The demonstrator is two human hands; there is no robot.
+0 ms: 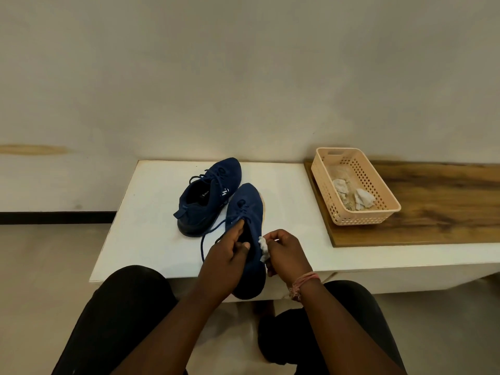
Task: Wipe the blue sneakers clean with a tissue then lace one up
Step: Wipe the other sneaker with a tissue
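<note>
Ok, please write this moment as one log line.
step: wiping | left hand: holds near sneaker | right hand: pinches tissue on its side | far sneaker: on table

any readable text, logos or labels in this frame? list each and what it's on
Far sneaker, side: white logo mark, resembles an "N", too small to confirm.
Far sneaker, insole: small white print, too blurred to read.
Near sneaker, tissue, basket: no text visible.

Left hand (230, 255) and right hand (286, 253) curled, gripping
</note>
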